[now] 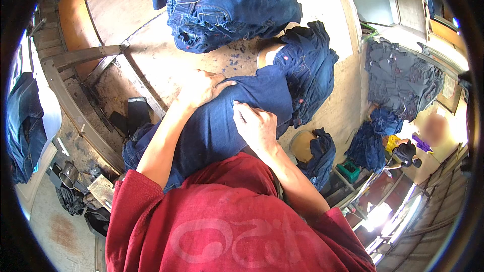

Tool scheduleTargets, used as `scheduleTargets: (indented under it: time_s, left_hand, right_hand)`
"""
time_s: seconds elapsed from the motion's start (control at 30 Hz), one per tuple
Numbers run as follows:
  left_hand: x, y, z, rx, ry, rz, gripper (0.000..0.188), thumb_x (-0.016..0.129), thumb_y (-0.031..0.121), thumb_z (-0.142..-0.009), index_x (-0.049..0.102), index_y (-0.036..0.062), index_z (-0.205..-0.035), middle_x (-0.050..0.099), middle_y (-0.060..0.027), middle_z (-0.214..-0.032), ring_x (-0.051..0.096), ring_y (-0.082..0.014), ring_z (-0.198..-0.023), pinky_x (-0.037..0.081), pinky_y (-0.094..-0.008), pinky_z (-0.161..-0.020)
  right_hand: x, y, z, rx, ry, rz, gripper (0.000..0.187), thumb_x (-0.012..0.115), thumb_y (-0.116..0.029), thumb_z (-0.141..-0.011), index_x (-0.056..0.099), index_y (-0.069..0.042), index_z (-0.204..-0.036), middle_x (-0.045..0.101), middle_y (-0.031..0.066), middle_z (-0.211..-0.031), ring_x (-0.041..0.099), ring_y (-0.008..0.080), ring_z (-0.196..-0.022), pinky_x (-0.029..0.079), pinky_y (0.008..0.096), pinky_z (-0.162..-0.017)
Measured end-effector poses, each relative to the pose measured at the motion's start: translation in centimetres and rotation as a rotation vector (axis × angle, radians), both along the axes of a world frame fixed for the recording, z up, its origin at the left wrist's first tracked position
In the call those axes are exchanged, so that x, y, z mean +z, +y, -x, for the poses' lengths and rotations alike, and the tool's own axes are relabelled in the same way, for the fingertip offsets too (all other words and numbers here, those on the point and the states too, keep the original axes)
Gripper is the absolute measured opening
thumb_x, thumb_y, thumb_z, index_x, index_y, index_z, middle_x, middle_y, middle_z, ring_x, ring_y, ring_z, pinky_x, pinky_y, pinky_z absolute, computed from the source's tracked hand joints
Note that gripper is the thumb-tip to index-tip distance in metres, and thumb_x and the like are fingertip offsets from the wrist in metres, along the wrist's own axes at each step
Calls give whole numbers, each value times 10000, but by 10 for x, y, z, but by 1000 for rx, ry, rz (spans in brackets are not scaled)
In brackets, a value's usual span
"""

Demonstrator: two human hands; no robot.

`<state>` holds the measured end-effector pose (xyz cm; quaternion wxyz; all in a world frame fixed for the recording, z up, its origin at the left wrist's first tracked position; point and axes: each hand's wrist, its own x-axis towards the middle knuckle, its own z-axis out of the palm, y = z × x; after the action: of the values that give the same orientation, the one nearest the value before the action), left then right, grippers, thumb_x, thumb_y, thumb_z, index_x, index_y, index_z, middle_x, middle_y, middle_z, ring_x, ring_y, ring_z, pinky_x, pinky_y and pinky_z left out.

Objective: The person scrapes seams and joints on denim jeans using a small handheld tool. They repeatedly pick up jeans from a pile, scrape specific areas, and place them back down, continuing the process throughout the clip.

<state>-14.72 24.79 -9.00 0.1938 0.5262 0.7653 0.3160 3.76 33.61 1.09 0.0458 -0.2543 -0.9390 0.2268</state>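
A worker in a red shirt (pixel 227 221) bends over a pair of dark blue jeans (pixel 227 121) laid across a worn wooden worktable (pixel 166 55), both bare hands pressed onto the cloth. The right hand (pixel 257 126), the nearer of the two, lies knuckles-up on the middle of the garment with its fingers curled; whether it pinches a fold or merely presses cannot be told from here. The left hand (pixel 201 88) rests a little farther out, palm down and fingers spread loosely over the far edge of the same leg, flat on the fabric rather than gripping it. The jeans run lengthwise from the lower left, near the worker's body, up and to the right, where the waistband end (pixel 307 65) bunches beyond both hands; that end lies closer to the right hand's side. Past it, at the far edge of the table, sits a stack of folded jeans (pixel 227 5). More denim hangs in a heap (pixel 398 78) on the right, well apart.
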Motion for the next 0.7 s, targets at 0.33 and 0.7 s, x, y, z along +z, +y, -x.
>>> scheduleTargets:
  time_s: [0.33,0.7]
  left_hand:
    - [-2,-2,-1,-1,24,15,394,793,485,-971,802,109,-856,755,-83,-723,743,-283,-625,594,-406,-634]
    - [-5,-1,-2,-9,-7,24,416,781,495,-978,793,98,-853,745,-92,-717,739,-295,-626,591,-409,-633]
  right_hand:
    - [26,-7,-8,-23,-238,54,68,802,-170,-953,759,-118,-942,745,79,-714,728,255,-551,578,372,-528]
    - [19,-10,-4,-42,-245,25,60,762,-140,-980,748,-104,-934,745,91,-734,746,256,-588,573,398,-523]
